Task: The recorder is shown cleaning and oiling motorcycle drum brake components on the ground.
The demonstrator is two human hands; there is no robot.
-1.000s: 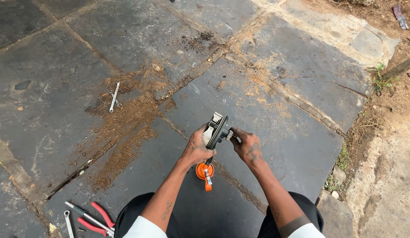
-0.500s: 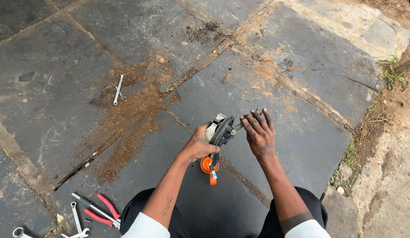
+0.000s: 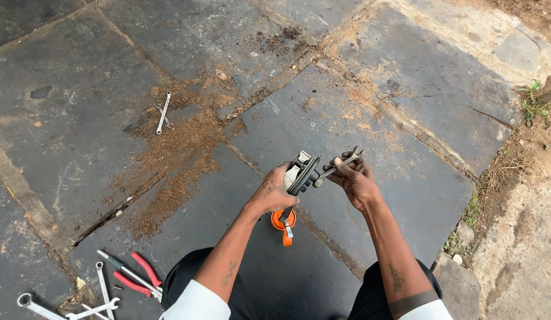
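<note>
Stone-slab floor [image 3: 406, 77] under me: lone spanner [image 3: 163, 112] on rusty dirt [image 3: 181, 148], red-handled pliers [image 3: 136, 275] and wrenches [image 3: 101, 293] bottom-left.

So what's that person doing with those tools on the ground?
A person sits on stone paving. The left hand grips a dark metal part with an orange piece below it. The right hand holds a small spanner against the part. More spanners and red-handled pliers lie nearby.

Flat overcast daylight, evenly bright, no glare. Shadows soft, barely any under the arms. Sharp at centre; slight wide-angle bending toward 9 and 3 o'clock edges. Stone paving [image 3: 406, 89] texture crisp, no motion blur.
</note>
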